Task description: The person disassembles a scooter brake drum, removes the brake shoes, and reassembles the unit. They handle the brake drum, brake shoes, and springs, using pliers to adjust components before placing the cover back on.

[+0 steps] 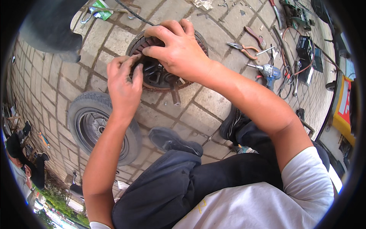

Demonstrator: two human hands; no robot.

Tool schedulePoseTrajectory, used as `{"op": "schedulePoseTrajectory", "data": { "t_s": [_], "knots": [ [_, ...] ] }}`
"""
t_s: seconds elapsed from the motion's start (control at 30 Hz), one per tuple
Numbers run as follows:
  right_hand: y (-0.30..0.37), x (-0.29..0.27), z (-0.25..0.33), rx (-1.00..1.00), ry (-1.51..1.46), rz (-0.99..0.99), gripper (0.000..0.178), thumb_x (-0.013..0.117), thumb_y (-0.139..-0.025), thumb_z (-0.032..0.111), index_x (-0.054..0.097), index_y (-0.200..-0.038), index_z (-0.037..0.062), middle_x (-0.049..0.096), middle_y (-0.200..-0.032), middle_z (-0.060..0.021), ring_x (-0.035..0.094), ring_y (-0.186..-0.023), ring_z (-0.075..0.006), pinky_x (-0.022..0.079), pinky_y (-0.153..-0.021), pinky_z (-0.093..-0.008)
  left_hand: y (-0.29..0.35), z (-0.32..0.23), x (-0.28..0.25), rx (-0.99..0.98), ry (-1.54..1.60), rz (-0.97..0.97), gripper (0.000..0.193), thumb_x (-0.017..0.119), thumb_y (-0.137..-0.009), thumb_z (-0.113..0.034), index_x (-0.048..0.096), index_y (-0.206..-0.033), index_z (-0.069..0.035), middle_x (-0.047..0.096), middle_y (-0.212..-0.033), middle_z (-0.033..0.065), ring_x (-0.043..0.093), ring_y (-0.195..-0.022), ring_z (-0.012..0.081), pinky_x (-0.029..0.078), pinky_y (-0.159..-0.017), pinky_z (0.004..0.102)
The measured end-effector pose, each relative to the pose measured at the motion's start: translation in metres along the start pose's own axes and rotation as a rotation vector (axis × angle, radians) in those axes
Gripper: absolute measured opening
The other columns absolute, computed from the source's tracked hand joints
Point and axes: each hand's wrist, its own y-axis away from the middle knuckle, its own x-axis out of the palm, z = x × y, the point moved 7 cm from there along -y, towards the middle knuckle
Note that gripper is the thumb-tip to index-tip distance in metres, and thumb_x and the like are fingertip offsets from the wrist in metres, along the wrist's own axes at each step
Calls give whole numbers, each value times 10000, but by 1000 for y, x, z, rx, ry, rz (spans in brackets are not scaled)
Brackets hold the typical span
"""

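Clock directions go from the hub [154, 74], which sits on the paving [213, 103]. Pretty tight at 7 to 8 o'clock, where the tyre [79, 118] lies close by with the left forearm [105, 158] crossing over it. One shoe [169, 140] is at 6, the other [230, 124] roughly at 4. Best gap I see is bare paving around 5, plus a decent strip at 9. Pliers [244, 48] and a drill [270, 72] are over at 3, well apart from the hub, and a green-and-white packet [101, 10] is up near 10:30.

Left hand [125, 86] comes in from about 8, its thumb and index apart with a small gap, tips at the hub's edge. Right hand [181, 51] reaches over the top from 3, fingers [158, 32] spread and bent over the ridged ring, thumb on the inner side. Looks like contact, but can't tell if it's actually clamped.

So the hub is right beneath both sets of fingertips, mostly toward 4 to 5 o'clock from them, with its shaft [175, 96] poking out near 5.
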Motion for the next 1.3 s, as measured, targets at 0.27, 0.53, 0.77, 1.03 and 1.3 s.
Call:
{"op": "schedulePoseTrajectory", "data": {
  "t_s": [0.27, 0.53, 0.77, 1.03, 1.3],
  "knots": [
    [-2, 1, -2, -108, 30, 100, 151, 656, -750, 148, 687, -882, 213, 574, -1241, -20, 499, -1187, -266, 347, -979, -558, 11, 46, 13, -397, 470, 141, 505, 680, -919, -93, 479, -1344, 93, 553, -1300, 175, 581, -1146, 213, 483, -983, 325],
    [7, -10, -14, -71, 19, -23, 245, 715, -697, 124, 681, -915, 229, 586, -1202, -5, 510, -1151, -285, 349, -940, -494, 24, 33, 20, -354, 479, 56, 530, 743, -842, -64, 481, -1288, 51, 500, -1279, 162, 544, -1191, 250, 452, -1057, 381],
    [0, -21, -9, -13, -20, 11, 218, 778, -735, 221, 698, -932, 171, 603, -1169, -58, 536, -1083, -298, 374, -927, -473, 13, 32, 22, -371, 230, 130, 602, 766, -850, -163, 456, -1316, 60, 571, -1264, 186, 588, -1160, 255, 488, -998, 377],
    [-12, -4, -25, 133, 50, 194, 512, 758, -811, 387, 629, -1251, 157, 590, -1242, -73, 502, -1208, -299, 332, -1026, -484, 7, 20, 20, -227, 230, 124, 733, 800, -781, -159, 422, -1381, 28, 546, -1313, 215, 550, -1207, 335, 463, -1014, 412],
    [-11, -4, -30, 115, 26, 195, 492, 737, -833, 380, 623, -1262, 169, 584, -1235, -77, 495, -1214, -295, 331, -1035, -490, 58, 46, 61, -575, 765, 363, 914, 801, -807, -129, 235, -1508, 26, 444, -1432, 185, 475, -1297, 269, 394, -1095, 390]
  ]
}}
